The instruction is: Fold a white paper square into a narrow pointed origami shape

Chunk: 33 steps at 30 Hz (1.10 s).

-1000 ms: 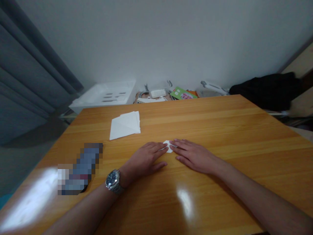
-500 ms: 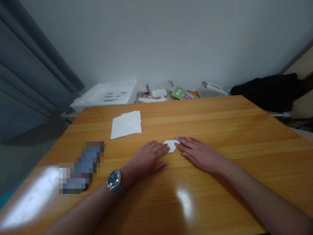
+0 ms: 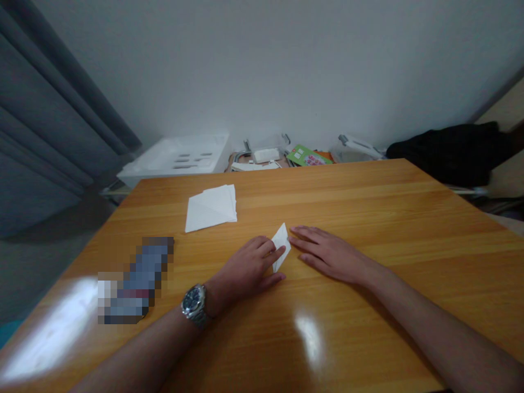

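A small folded piece of white paper (image 3: 281, 237) lies on the wooden table between my two hands, its long points facing away from me and toward me. My left hand (image 3: 248, 266), with a watch on the wrist, rests over its left side. The index finger lies across the paper and the thumb is stretched out on the table below it. My right hand (image 3: 329, 254) lies flat at the right, fingers extended, with the fingertips at the paper's right edge.
A stack of white paper sheets (image 3: 212, 208) lies at the back left of the table (image 3: 368, 207). A blurred-out phone-like object (image 3: 143, 278) is at the left. Beyond the far edge are a white tray (image 3: 184, 153), a green booklet (image 3: 307, 156) and black cloth (image 3: 450, 153).
The folded paper has turned from lying crosswise to pointing away from me. My right fingers have shifted slightly left and off its top; my left index finger now presses across it.
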Motion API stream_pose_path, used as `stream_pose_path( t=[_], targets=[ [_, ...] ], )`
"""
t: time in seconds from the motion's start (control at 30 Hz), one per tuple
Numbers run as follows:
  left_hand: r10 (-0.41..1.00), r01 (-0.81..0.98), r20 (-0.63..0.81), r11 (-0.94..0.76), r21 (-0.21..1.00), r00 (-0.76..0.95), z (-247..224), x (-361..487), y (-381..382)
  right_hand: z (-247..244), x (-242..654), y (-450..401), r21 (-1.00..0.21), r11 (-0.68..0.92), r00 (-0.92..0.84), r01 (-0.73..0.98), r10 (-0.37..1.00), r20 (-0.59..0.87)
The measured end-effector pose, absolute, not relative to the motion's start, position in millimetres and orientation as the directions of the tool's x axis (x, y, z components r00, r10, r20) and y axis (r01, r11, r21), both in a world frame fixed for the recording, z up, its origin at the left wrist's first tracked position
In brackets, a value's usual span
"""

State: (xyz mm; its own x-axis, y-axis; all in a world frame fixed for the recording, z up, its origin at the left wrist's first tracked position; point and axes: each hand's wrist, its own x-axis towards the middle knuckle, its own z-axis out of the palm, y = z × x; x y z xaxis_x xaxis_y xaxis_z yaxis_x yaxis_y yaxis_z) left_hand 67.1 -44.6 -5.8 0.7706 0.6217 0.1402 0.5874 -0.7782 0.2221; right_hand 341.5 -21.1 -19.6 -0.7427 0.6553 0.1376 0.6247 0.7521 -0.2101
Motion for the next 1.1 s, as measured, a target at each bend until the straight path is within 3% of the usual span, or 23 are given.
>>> stream_pose_path(
  t=[0.2,1.1],
  targets=[
    [0.569,0.519,0.162,-0.811,0.271,0.806,-10.1,60.8,-41.5,-21.1,339.7,-21.8,-0.237,0.741,-0.736,0.628,0.665,0.126],
    [0.566,0.527,0.142,-0.816,0.237,0.812,-12.1,61.5,-45.1,-20.6,337.2,-22.8,-0.218,0.721,-0.711,0.658,0.690,0.135]
  ],
)
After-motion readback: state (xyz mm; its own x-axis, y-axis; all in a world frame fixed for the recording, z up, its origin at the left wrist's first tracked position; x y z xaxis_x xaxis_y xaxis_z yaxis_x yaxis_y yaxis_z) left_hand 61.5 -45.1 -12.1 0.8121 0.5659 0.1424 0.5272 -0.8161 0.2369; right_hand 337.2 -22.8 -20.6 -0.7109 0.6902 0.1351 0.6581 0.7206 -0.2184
